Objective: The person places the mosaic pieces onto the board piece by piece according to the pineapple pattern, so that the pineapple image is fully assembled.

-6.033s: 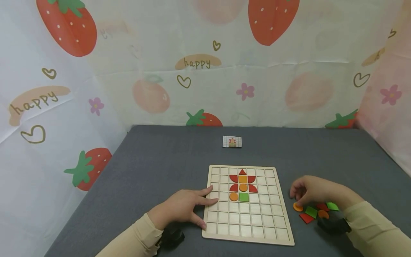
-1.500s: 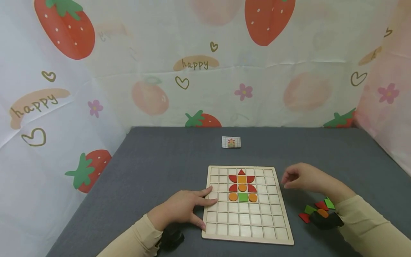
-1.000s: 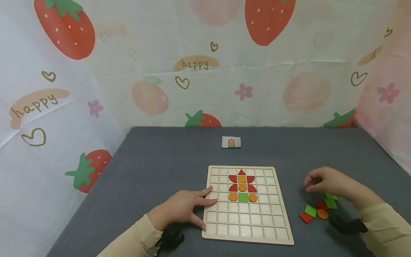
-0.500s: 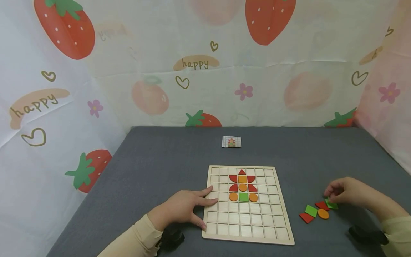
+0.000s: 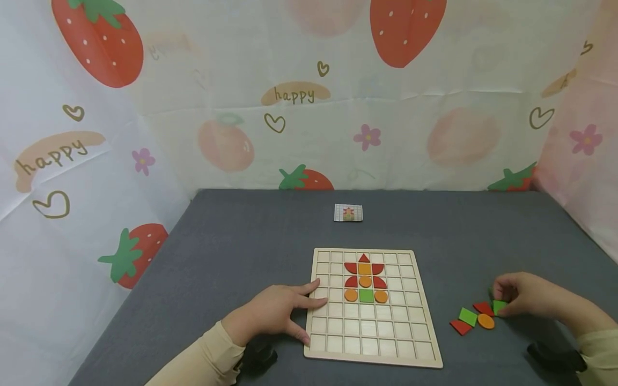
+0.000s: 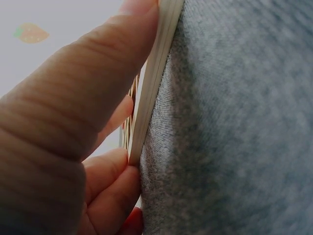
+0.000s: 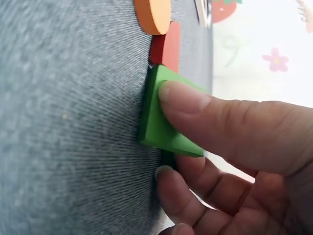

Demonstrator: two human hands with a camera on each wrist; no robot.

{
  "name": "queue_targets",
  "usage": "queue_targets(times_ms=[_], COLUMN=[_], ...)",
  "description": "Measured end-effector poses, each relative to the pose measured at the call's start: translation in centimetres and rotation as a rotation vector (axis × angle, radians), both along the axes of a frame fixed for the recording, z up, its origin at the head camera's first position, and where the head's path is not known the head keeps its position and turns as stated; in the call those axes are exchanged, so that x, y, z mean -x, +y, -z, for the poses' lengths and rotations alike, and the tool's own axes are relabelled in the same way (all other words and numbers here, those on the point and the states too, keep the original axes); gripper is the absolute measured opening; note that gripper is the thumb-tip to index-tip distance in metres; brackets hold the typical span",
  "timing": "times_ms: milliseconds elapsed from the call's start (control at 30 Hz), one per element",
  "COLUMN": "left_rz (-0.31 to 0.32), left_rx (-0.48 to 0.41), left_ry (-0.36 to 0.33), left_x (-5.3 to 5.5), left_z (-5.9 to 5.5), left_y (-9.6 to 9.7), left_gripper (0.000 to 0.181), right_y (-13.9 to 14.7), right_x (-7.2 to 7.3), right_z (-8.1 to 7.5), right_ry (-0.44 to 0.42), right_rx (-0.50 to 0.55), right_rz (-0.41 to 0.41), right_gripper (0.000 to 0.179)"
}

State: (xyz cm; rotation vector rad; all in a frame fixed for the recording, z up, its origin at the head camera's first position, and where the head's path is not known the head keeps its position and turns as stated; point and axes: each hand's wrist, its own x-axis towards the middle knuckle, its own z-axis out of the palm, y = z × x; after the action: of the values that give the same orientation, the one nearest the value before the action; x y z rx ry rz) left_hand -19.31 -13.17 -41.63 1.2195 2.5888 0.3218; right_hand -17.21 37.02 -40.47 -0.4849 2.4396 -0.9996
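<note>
A wooden grid board (image 5: 398,327) lies on the grey table. Red, orange and green pieces form a figure in its upper middle, with an orange disc on each side of a green square tile (image 5: 366,296). My left hand (image 5: 277,311) rests at the board's left edge, fingers spread, thumb against its side. To the right of the board, my right hand (image 5: 536,295) pinches another green square tile (image 7: 164,117), its thumb on the face. Part of a second, darker green piece (image 7: 168,157) shows beneath it, mostly hidden by the fingers.
Beside my right hand lie a red piece (image 5: 483,309), an orange disc (image 5: 485,321), a green square tile (image 5: 467,317) and another red piece (image 5: 461,327). A small card (image 5: 348,213) with a printed figure on a grid lies beyond the board. A patterned curtain (image 5: 405,139) encloses the table.
An orange disc has come onto the board, right of the green square. My right hand has moved back rightward to the loose pieces and taken hold of a green tile. The left hand stays put.
</note>
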Motion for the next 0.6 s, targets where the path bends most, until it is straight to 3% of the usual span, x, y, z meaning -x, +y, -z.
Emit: queue_targets(times_ms=[300, 600], left_rz=[0.001, 0.009], left_rx=[0.000, -0.022], left_ry=[0.000, -0.009], left_x=[0.0, 0.0], left_z=[0.1, 0.1], left_y=[0.0, -0.1], left_gripper=[0.080, 0.080], right_y=[-1.0, -4.5], right_x=[0.5, 1.6], right_z=[-1.1, -2.5], right_ry=[-0.007, 0.016], right_rx=[0.009, 0.010], right_rz=[0.049, 0.124], right_gripper=[0.016, 0.017])
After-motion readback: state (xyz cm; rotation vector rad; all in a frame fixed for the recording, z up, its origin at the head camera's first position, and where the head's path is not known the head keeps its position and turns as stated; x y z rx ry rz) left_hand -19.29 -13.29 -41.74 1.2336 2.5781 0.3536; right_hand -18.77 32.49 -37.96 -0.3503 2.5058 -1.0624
